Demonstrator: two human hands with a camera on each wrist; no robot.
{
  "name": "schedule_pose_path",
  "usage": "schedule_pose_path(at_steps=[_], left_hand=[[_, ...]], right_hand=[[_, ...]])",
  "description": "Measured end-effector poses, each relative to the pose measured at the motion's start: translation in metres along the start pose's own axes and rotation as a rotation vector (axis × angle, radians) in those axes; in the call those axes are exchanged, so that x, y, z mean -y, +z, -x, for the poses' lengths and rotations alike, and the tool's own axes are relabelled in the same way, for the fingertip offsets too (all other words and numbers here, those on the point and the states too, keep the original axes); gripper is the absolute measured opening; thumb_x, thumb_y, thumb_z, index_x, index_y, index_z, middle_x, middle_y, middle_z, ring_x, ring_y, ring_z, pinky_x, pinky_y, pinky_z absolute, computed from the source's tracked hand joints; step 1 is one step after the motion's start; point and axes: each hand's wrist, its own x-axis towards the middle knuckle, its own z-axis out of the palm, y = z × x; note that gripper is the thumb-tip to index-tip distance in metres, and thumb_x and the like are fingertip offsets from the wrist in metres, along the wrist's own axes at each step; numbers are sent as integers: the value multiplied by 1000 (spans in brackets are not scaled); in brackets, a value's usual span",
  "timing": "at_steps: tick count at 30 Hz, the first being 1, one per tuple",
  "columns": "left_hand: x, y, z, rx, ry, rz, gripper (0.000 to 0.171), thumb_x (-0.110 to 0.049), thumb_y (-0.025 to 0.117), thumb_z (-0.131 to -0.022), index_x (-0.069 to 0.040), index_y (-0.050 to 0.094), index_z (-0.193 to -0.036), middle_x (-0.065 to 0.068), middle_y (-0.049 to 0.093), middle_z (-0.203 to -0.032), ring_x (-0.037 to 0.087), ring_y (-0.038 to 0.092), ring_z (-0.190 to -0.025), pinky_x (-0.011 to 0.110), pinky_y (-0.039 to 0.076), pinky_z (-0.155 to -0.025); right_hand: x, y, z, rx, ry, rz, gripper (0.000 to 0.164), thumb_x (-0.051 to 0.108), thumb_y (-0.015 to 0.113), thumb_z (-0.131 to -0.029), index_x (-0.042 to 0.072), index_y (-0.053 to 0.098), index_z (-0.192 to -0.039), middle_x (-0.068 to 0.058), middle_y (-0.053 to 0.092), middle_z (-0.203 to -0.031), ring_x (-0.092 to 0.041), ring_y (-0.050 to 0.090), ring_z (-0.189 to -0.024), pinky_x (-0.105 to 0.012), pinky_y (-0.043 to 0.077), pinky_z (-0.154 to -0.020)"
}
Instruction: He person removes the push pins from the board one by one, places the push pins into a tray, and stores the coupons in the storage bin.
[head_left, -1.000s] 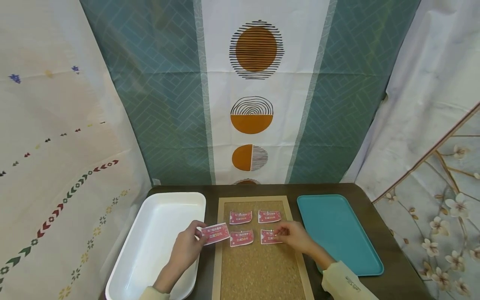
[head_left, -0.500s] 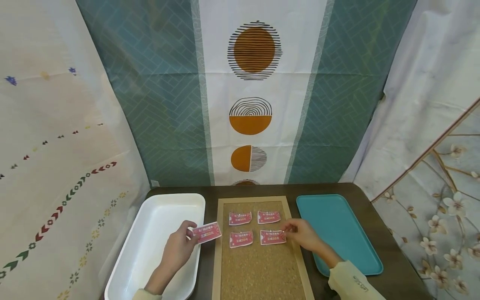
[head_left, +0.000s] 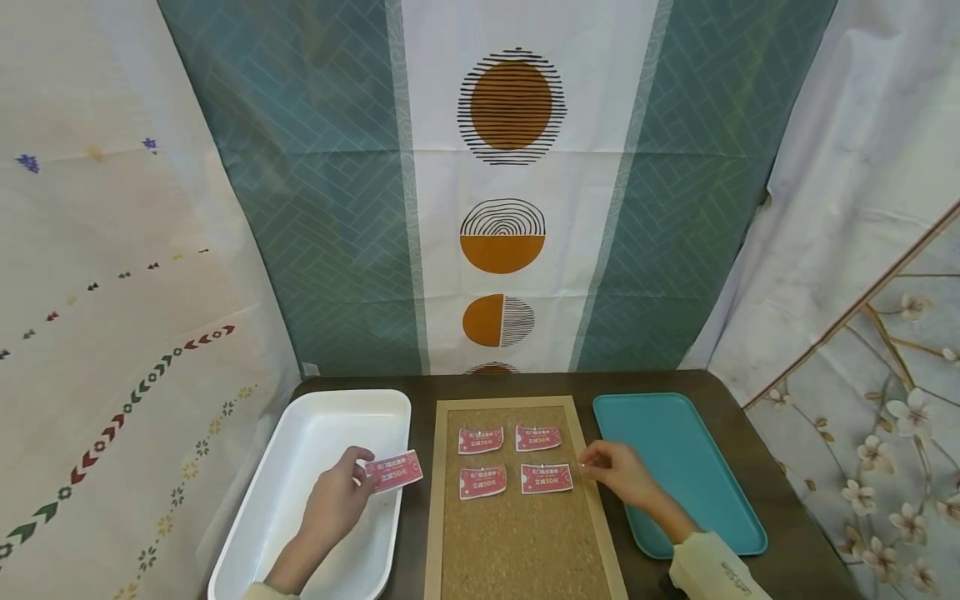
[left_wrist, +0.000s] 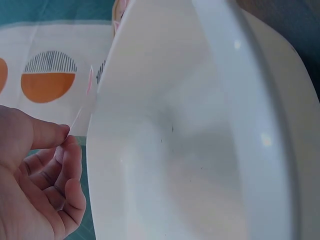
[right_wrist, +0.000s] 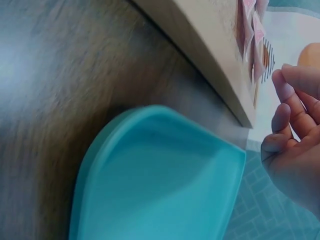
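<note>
Left grip [head_left: 333, 502] pinches a coupon [head_left: 396, 472] (pink) near the white tray [head_left: 318, 442].

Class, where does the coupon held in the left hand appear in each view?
Head: the pink 50-yuan coupon shows below and left of centre, pinched in the left hand.
Left wrist: at left, nearly edge-on, by the white tray.
Right wrist: not in it.
Shared landmark: the wall hanging with orange shapes.

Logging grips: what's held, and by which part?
The left hand pinches a pink coupon by its left edge; for the right hand, I can't tell.
</note>
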Motion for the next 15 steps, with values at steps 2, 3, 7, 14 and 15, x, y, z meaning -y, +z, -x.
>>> schedule_pose_path(at_steps=[2, 3, 7, 14, 15], left_hand=[[2, -2, 0, 3, 0, 2, 35, -7, 77, -92, -3, 64, -125, 2, 69, -83, 11, 56, -62, 26, 43, -53], [3, -2, 0, 4, 0, 2, 35, -7, 77, -92, -2, 64, -125, 2, 69, -84, 11, 56, -63, 26, 44, -54], [9, -4, 1, 17, -27, 13, 35, -8, 76, -93, -2, 63, -125, 3, 69, -85, 12, 56, -63, 27, 44, -54], [18, -10, 1, 31, -50, 14, 34, -7, 74, -93, -1, 63, -124, 3, 67, -84, 13, 55, -61, 27, 42, -52], [18, -11, 0, 36, -48, 11, 34, -7, 74, -93, 0, 62, -124, 3, 68, -84, 13, 55, -62, 28, 43, -52]], right_hand=[[-3, -2, 2, -23, -26, 15, 10, -2, 75, -91, 4, 75, -98, -2, 73, -88, -4, 61, -79, -27, 52, -69], [-4, -3, 3, -32, -37, 19, 11, -4, 75, -90, 4, 75, -98, -2, 73, -87, -4, 61, -79, -27, 52, -69], [-8, -4, 9, -61, -57, 22, 9, -3, 76, -90, 3, 76, -97, -2, 73, -85, -4, 61, -77, -27, 51, -68], [-17, -10, 17, -65, -25, 44, 9, 0, 77, -91, 5, 76, -97, 1, 73, -87, -6, 57, -77, -28, 48, -68], [-19, -11, 18, -66, -20, 45, 9, 0, 77, -91, 5, 76, -98, 1, 73, -88, -6, 57, -77, -29, 48, -68]])
